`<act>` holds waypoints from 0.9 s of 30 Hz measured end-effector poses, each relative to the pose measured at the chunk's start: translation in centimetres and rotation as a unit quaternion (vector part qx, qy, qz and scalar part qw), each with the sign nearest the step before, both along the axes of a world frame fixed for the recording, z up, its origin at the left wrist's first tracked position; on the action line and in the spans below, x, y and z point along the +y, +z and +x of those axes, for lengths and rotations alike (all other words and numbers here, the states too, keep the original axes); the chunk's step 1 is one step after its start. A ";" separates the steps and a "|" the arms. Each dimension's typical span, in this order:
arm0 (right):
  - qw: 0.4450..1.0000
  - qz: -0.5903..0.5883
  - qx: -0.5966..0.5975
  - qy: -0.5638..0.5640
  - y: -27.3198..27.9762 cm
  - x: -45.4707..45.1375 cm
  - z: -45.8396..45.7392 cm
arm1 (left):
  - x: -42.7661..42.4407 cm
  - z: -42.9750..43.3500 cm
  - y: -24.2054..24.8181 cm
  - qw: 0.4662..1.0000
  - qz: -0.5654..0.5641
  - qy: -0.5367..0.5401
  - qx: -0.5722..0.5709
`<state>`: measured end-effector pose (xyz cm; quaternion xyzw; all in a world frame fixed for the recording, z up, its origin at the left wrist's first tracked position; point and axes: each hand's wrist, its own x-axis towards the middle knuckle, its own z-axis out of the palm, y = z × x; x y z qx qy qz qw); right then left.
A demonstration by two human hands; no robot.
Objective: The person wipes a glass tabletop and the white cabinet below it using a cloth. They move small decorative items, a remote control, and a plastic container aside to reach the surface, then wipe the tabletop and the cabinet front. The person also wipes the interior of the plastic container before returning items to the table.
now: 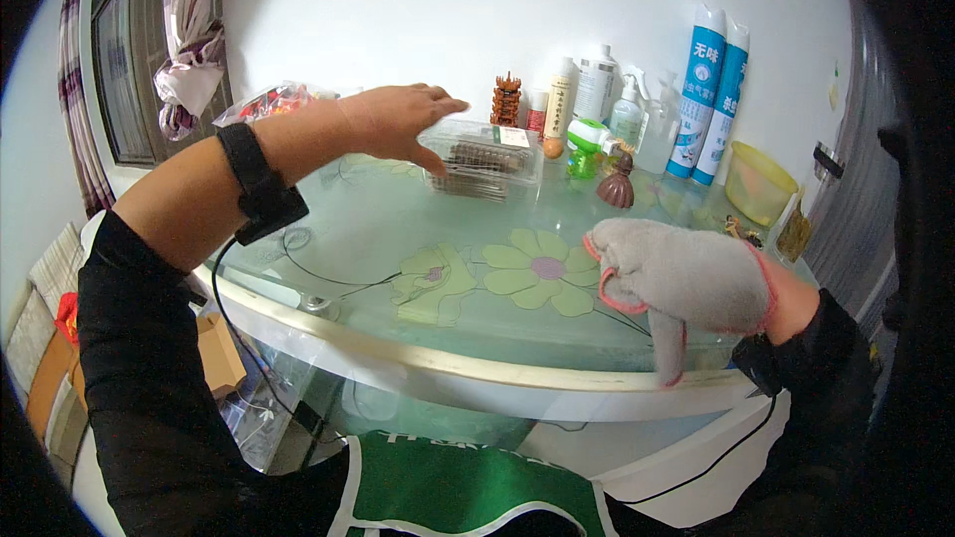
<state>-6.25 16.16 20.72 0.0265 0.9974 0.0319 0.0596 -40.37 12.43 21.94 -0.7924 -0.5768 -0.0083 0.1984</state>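
Observation:
My left hand [406,119] is bare, fingers spread, just above the left end of a clear plastic box [485,156] with dark contents. From this angle I cannot tell whether the thumb touches the box. A grey cloth [679,276] with red edging is wrapped over my right hand and held there, hiding the fingers. One corner of it hangs down towards the table's front rim. Under both hands is a glass table [358,231] printed with green flowers. A brown brush-like object [616,183] with a flared base stands beyond the cloth.
Along the wall stand a carved pagoda ornament [506,101], several bottles, a green-and-white spray bottle [586,148] and two blue-and-white aerosol cans [697,93]. A yellow bowl [759,183] sits at the right. A plastic bag [276,101] lies back left. An open cardboard box [218,358] is below the table.

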 end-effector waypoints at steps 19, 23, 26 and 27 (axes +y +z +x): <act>0.970 0.154 0.056 0.177 2.8 5.7 -16.5 | -0.8 -3.3 -3.5 0.979 0.022 -0.014 -0.202; 0.985 0.146 -0.005 0.093 2.7 5.2 -18.2 | -0.8 -2.9 -3.5 0.974 0.012 -0.007 -0.226; 0.986 0.111 -0.018 0.119 2.8 5.2 -19.2 | -0.9 -2.6 -3.1 0.975 0.003 0.005 -0.221; 0.993 0.047 -0.002 0.105 2.7 5.3 -19.5 | -1.0 -2.5 -3.1 0.975 0.005 0.005 -0.223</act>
